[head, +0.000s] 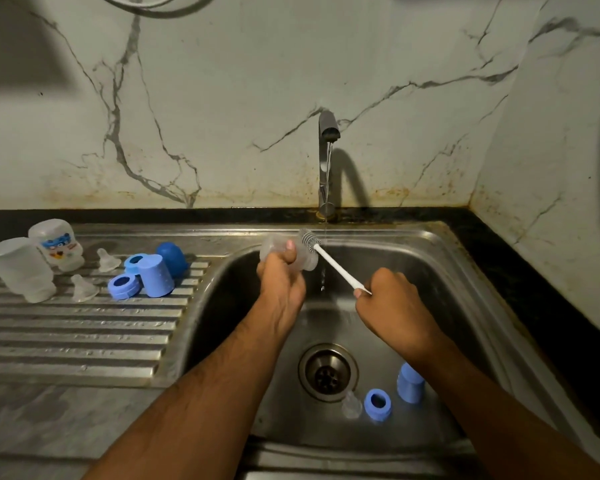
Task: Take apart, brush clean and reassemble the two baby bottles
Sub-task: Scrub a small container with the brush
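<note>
Head view. A clear bottle body (pixel 289 252) is held on its side over the sink (pixel 430 258) by the left hand (pixel 280 282), fingers and thumb curled round its middle, mouth turned to the right. A white-handled bottle brush (pixel 329 261) is pinched at the lower end of its handle by the right hand (pixel 388 292), fingers closed tight on it; the bristle head lies just at the bottle's mouth, apparently not yet inside. Water is seen running from the tap (pixel 328 128), falling just beside the brush head.

For the step in hand, judged to be the brushing of this bottle: the bristles are best pushed straight in along the bottle's axis, turned against the wall and base, and the mouth kept near the stream.

On the draining board (pixel 84 334): two bottle bodies (pixel 21 268), two clear teats (pixel 84 289), blue collars (pixel 122 286) and caps (pixel 156 275), set close together. In the basin near the drain (pixel 328 372): one blue collar (pixel 377 405), one blue cap (pixel 410 382), one clear teat (pixel 352 407), not yet washed by the look of it.
</note>
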Action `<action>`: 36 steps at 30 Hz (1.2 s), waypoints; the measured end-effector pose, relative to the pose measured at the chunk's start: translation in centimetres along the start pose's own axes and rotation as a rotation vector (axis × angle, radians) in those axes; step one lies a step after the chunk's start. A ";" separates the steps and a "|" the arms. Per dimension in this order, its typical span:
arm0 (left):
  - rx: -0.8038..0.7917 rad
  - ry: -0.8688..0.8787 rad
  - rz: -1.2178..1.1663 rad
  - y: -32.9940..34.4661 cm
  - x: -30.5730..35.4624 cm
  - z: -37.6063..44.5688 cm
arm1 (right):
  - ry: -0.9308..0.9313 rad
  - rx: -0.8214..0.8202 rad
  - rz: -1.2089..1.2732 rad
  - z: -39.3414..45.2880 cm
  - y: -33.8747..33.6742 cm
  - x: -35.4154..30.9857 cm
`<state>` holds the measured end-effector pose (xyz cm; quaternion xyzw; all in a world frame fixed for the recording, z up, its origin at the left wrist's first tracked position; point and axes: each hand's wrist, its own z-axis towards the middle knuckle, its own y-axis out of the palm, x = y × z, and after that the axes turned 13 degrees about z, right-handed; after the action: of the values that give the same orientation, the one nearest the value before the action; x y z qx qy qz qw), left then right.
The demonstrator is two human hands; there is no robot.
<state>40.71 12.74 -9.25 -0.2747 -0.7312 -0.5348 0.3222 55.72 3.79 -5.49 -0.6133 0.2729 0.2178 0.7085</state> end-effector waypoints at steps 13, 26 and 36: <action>-0.038 -0.088 0.068 -0.7 1.1 0.6 | 0.066 0.047 0.010 -0.3 -2.4 1.2; 0.055 -0.221 0.180 -1.4 0.7 1.5 | 0.106 -0.105 0.147 -0.6 -1.4 1.7; 0.093 -0.217 0.318 -1.1 0.8 2.8 | 0.023 -0.142 0.096 -0.4 -0.2 1.6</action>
<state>38.88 15.15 -9.90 -0.4277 -0.7330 -0.4098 0.3344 56.97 3.31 -6.43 -0.6508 0.2938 0.2633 0.6487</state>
